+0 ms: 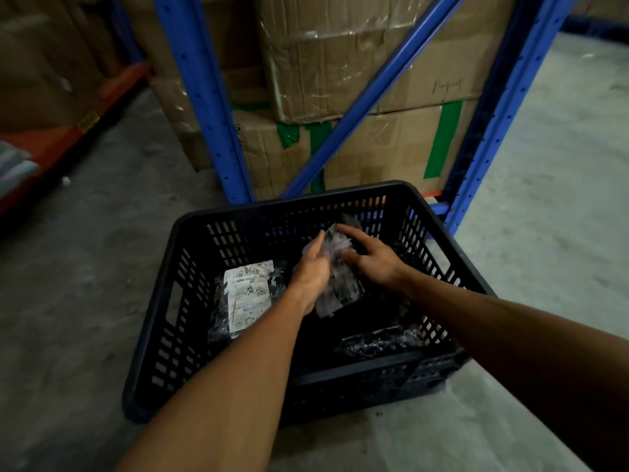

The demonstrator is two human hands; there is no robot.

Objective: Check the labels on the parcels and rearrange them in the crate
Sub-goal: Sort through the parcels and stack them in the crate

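A black slotted plastic crate (160,338) stands on the concrete floor in front of me. Both hands reach into it. My left hand (311,272) grips the left edge of a black-wrapped parcel with a white label (335,294), blurred by motion. My right hand (369,258) rests on the parcel's upper right part, fingers spread over it. A second black parcel with a white printed label (246,298) lies flat at the crate's left side. Another dark shiny parcel (377,344) lies at the crate's near right, its label hidden.
Blue steel rack uprights (207,107) and a diagonal brace (371,93) stand just behind the crate, with stacked cardboard boxes (357,63) behind them. An orange rack beam (61,137) runs along the left. Bare concrete floor (551,185) lies to the right.
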